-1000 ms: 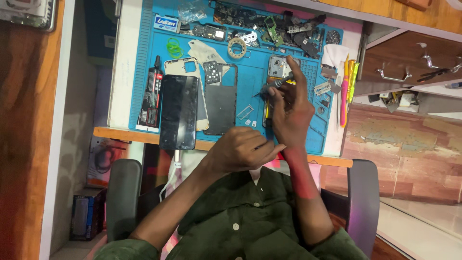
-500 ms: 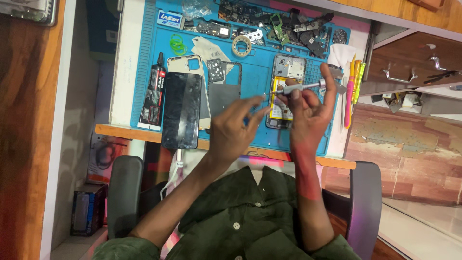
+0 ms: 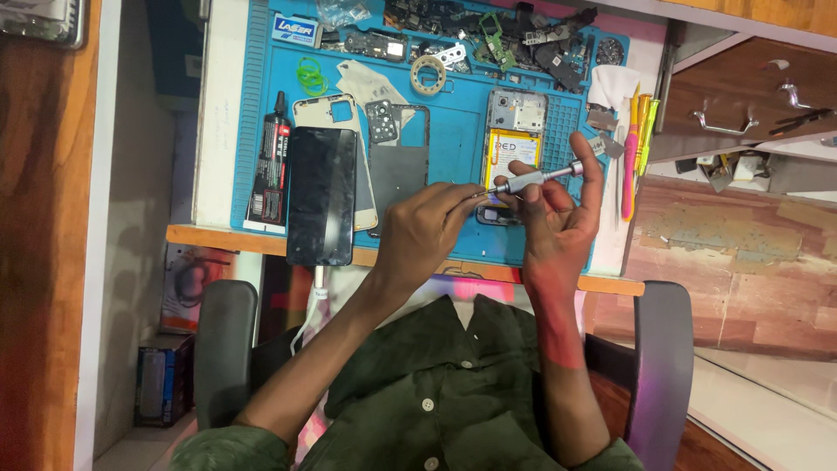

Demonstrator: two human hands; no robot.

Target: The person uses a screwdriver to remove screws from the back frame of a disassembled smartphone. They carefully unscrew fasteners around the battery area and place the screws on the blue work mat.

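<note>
Above the front edge of the blue work mat (image 3: 453, 148), one grey precision screwdriver (image 3: 534, 180) is lying level between two hands. Right hand (image 3: 558, 218): grip closed around the shaft, forefinger curling over the tail cap. Left hand (image 3: 427, 231): fingertips (image 3: 466, 194) pinching shut at the driver's tip; whether a bit or screw is sitting there cannot be told. Just behind the tool, one opened phone (image 3: 514, 144) with yellow battery is lying on the mat. Left of it: one dark back panel (image 3: 399, 166), one light frame (image 3: 331, 113), one black screen (image 3: 321, 196) overhanging the counter (image 3: 218, 131) edge. One black glue tube (image 3: 268, 166) is lying at the mat's left border; one green band (image 3: 309, 77), one tape ring (image 3: 427, 76) and scattered loose parts (image 3: 506, 30) are crowding the far edge. Coloured pry tools (image 3: 636, 139) are lying at the right margin. Bare mat is showing between panel and phone.
</note>
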